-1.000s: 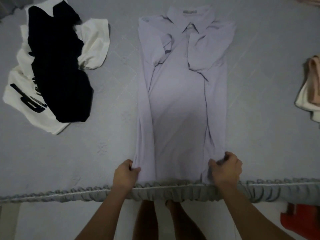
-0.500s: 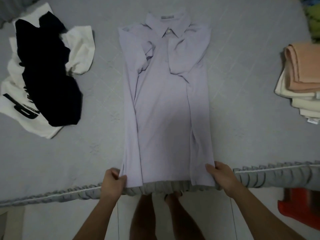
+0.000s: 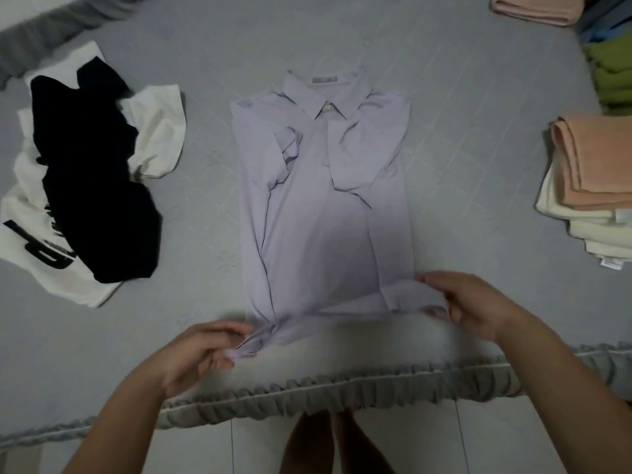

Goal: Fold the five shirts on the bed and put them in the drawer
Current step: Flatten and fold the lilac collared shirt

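A lilac collared shirt point(image 3: 321, 206) lies face up in the middle of the grey bed point(image 3: 461, 138), sides and sleeves folded inward. My left hand point(image 3: 201, 350) pinches its lower left hem corner. My right hand point(image 3: 468, 302) grips the lower right hem corner, lifted and turned up over the shirt's body. To the left lie a crumpled black shirt point(image 3: 95, 186) on top of a white printed shirt point(image 3: 51, 265). At the right edge sits a stack of folded shirts, peach point(image 3: 591, 159) above cream point(image 3: 581, 227).
The bed's ruffled grey edge point(image 3: 342, 395) runs across the bottom, with tiled floor and my feet below it. A green garment point(image 3: 612, 77) and another peach folded cloth point(image 3: 540, 8) lie at the far right top. A grey blanket point(image 3: 51, 32) bunches at the top left.
Both hands have raised the shirt's bottom hem off the bed edge and carried it toward the collar, the right side further than the left. The view has shifted back from the bed.
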The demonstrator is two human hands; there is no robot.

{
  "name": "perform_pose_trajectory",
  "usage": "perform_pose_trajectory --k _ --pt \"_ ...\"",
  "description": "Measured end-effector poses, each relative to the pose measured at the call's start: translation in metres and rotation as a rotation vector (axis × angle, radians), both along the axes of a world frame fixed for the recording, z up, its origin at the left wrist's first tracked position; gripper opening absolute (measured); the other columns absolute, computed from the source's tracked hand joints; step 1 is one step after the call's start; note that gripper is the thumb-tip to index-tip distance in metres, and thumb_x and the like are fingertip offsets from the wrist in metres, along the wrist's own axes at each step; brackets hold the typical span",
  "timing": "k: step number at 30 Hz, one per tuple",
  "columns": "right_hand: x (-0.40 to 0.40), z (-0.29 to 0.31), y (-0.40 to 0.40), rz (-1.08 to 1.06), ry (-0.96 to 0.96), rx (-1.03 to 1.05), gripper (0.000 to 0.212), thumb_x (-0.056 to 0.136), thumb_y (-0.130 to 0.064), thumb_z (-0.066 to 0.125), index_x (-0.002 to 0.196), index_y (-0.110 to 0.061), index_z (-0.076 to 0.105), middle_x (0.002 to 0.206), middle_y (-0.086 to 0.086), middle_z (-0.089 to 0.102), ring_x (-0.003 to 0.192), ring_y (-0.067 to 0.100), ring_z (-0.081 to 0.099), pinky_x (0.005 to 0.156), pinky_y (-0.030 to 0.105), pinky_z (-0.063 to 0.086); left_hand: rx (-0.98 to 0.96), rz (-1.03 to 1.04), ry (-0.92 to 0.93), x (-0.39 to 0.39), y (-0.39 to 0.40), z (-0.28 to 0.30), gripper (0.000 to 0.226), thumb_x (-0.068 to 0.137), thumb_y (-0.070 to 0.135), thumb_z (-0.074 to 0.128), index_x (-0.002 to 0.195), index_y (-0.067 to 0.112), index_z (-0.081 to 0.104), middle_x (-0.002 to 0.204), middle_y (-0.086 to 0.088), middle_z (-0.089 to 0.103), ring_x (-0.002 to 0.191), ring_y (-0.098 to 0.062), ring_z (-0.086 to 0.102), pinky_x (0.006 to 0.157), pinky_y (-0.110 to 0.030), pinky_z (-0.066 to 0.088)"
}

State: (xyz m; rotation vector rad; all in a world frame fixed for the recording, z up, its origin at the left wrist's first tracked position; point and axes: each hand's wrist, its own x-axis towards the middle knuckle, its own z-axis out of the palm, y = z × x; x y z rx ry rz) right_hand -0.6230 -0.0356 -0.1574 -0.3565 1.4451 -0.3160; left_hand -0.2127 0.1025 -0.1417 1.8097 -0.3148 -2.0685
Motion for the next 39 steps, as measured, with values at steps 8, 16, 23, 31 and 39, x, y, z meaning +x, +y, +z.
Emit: perform_pose_trajectory --k 8,16,23,31,39 --pt "0.02 -0.005 -0.086 0.457 0.103 -0.154 0.037 0.083 0.015 0.061 0.113 -0.005 0.07 0.108 0.019 0.073 0.096 0.024 0.068 0.089 0.032 0.054 -0.235 -0.308 -0.269 0.011 -0.085 -0.016 0.026 0.088 0.004 0.071 0.072 0.023 0.078 0.072 0.007 0.071 0.071 -0.007 0.066 0.065 -0.014 0.048" --pt "0.034 -0.031 -0.124 0.177 0.321 -0.536 0.018 0.095 -0.028 0.06 0.079 -0.021 0.065 0.071 -0.008 0.066 0.063 0.007 0.059 0.06 0.025 0.047 -0.34 0.419 -0.068 0.007 -0.16 -0.048 0.031 0.098 0.013 0.05 0.125 0.005 0.062 0.119 -0.015 0.07 0.106 -0.028 0.069 0.085 -0.037 0.055" --pt "0.058 -0.08 -0.155 0.172 0.481 -0.467 0.017 0.092 -0.029 0.066 0.08 -0.017 0.062 0.071 -0.003 0.062 0.059 0.01 0.055 0.05 0.015 0.044 -0.287 0.247 -0.696 0.007 -0.219 -0.108 0.02 0.095 0.028 0.061 0.091 0.009 0.066 0.081 -0.002 0.066 0.076 -0.019 0.06 0.067 -0.029 0.046" --pt "0.051 -0.088 -0.157 0.102 0.56 -0.53 0.013 0.093 -0.021 0.062 0.081 -0.019 0.068 0.073 -0.004 0.068 0.066 0.01 0.059 0.068 0.028 0.053 -0.313 0.284 -0.741 0.012 -0.22 -0.115 0.027 0.095 0.038 0.06 0.077 0.018 0.064 0.074 0.001 0.065 0.067 -0.012 0.057 0.062 -0.028 0.049" --pt "0.058 -0.106 -0.167 0.146 0.746 -0.455 0.006 0.088 -0.028 0.066 0.089 -0.027 0.06 0.076 -0.016 0.059 0.075 0.013 0.056 0.075 0.023 0.037 -0.265 0.123 -0.993 0.011 -0.224 -0.121 0.017 0.088 0.031 0.069 0.095 0.017 0.062 0.084 -0.002 0.065 0.082 -0.025 0.061 0.076 -0.032 0.042"
